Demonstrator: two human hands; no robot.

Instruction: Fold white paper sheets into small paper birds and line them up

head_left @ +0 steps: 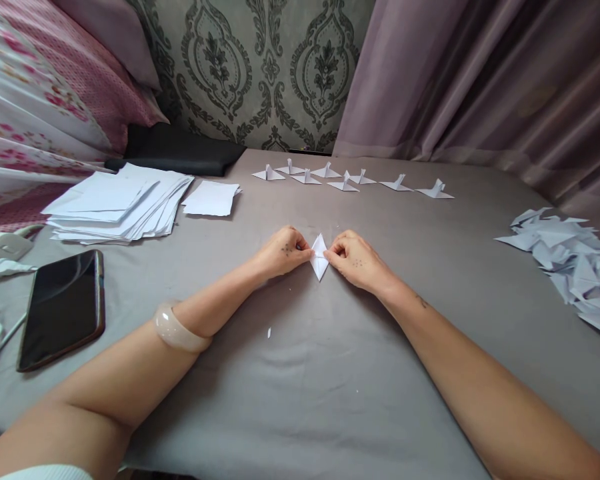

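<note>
The left hand (283,251) and right hand (353,260) pinch shut on opposite sides of a small diamond-shaped paper fold (319,257) lying mid-way on the grey cloth (300,373). Eight or so finished paper birds (343,183) stand in a row beyond it, though their count is hard to read. A stack of blank sheets (120,200) at the left remains unfolded, so much seems left.

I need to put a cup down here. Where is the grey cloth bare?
Bare: between the forearms, before the folded paper; also between the right hand and scrap pile. Crowded: paper stack and phone on the left, cranes at the back.
</note>
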